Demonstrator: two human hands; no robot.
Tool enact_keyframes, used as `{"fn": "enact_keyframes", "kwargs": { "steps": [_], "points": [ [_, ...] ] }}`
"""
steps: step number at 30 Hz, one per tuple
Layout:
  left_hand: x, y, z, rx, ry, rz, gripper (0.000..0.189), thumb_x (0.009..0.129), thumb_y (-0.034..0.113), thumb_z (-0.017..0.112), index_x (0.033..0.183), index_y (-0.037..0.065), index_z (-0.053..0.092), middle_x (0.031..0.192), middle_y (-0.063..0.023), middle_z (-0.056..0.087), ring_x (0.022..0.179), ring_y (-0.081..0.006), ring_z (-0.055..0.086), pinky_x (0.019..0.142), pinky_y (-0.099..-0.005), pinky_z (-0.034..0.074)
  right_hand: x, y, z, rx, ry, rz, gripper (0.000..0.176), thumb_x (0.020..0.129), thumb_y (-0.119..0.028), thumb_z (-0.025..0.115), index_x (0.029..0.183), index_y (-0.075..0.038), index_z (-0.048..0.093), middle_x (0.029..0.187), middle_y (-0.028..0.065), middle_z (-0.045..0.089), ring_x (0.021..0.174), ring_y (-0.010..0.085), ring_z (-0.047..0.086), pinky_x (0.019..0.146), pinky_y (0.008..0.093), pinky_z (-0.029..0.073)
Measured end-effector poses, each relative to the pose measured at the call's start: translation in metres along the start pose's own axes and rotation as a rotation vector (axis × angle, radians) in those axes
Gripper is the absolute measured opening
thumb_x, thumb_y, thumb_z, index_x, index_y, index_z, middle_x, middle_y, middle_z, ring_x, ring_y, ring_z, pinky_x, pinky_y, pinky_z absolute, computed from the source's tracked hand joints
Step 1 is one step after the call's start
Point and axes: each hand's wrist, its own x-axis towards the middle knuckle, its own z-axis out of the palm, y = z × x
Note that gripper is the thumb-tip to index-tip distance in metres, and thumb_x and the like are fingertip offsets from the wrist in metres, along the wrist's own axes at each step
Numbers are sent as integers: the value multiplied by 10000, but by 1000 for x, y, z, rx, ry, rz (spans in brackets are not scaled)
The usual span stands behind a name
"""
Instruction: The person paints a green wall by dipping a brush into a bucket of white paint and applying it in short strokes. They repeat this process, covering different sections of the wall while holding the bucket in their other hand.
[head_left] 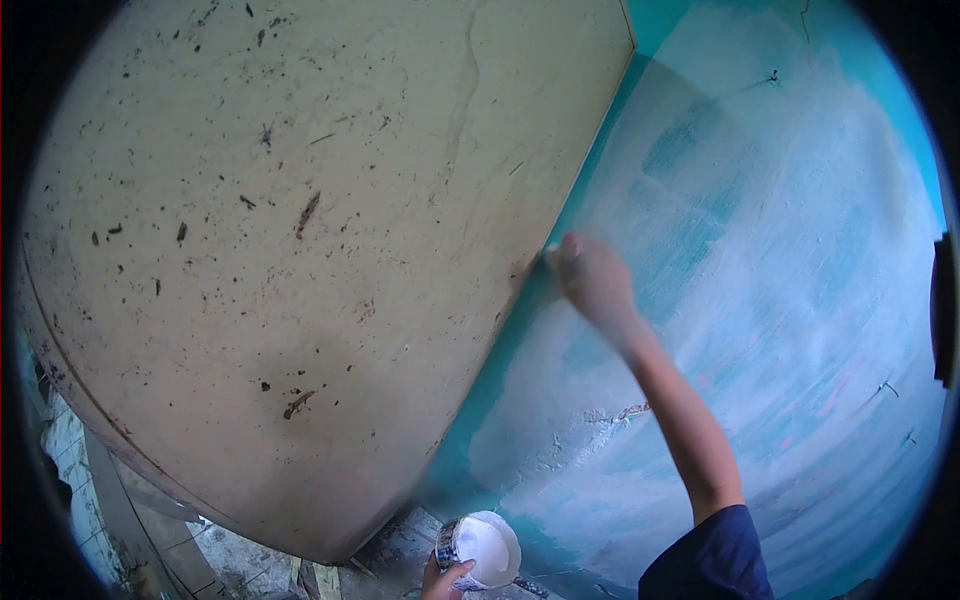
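Note:
My right hand (592, 280) is raised against the turquoise wall (690, 250), close to the edge where it meets the beige panel (330, 230). Its fingers are closed, and a small pale thing shows at the fingertips, too blurred to name. Low in the view, my left hand (443, 580) grips a round tub (487, 550) by its side, the thumb on its rim. White material fills much of the tub. Streaky white patches cover large parts of the turquoise wall.
A rough crack (632, 411) runs in the wall beside my right forearm. Small hooks or wires (888, 388) stick out at the right. Dark marks dot the beige panel. Dirty tiled floor (240, 555) with debris lies below it.

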Motion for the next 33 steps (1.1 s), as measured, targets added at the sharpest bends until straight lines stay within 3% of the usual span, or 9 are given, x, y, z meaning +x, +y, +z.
{"fn": "enact_keyframes", "kwargs": {
  "steps": [4,9,15,20,25,27,28,31,33],
  "points": [
    [-26,46,12,-75,76,33,740,961,499,496,1420,-68,369,1382,-152,467,1125,-240,562,941,-348,457,43,9,-37,-101,218,3,292,955,-311,546,930,-34,633,862,158,598,862,345,596,738,446,497],
    [-19,31,2,-104,7,140,759,944,496,522,1436,-56,349,1353,-144,484,1098,-240,574,910,-359,472,45,7,-41,-303,356,-143,230,814,-124,612,1028,-42,629,969,99,592,875,273,575,707,387,488],
    [-16,33,0,-180,70,2,768,931,494,544,1439,-48,351,1339,-139,491,1085,-246,579,894,-361,479,-39,-14,34,-347,173,-406,267,779,-114,574,1028,-43,636,979,64,571,915,217,550,689,321,451],
    [-16,25,-5,-198,78,-89,763,917,472,572,1441,-38,356,1335,-136,496,1092,-246,573,887,-360,484,-33,-19,28,-87,-30,-126,138,837,-143,591,934,-54,632,918,96,597,886,270,597,694,386,490],
    [-14,31,2,-45,86,-80,774,914,489,579,1443,-31,356,1356,-148,489,1144,-252,548,919,-363,478,35,4,-44,-140,238,-11,205,916,-250,604,876,-52,634,875,125,600,868,305,597,712,398,500],
    [-15,79,17,-403,331,-131,614,807,63,658,1369,34,414,1264,-145,551,1164,-288,561,975,-419,474,49,10,-58,-236,424,-101,142,874,-181,606,923,-50,630,928,118,604,880,298,588,715,388,493],
    [-15,70,14,-403,334,-135,614,807,63,658,1369,34,414,1264,-145,551,1164,-288,561,975,-419,474,46,9,-54,-233,420,-99,142,874,-181,606,923,-50,630,928,118,604,880,298,588,715,388,493],
    [-14,-3,-8,-222,99,181,636,893,309,586,1408,-7,386,1326,-155,511,1168,-268,544,957,-383,472,18,11,-16,-425,435,-296,341,738,-109,603,1075,-63,614,1038,85,593,916,251,576,694,362,472],
    [-15,-32,-18,-95,-57,394,720,951,472,539,1434,-34,368,1367,-161,483,1171,-255,533,944,-358,471,-20,-4,20,-395,219,-310,329,744,-108,593,1067,-49,620,1037,92,596,924,238,578,695,349,467]
  ]
}}
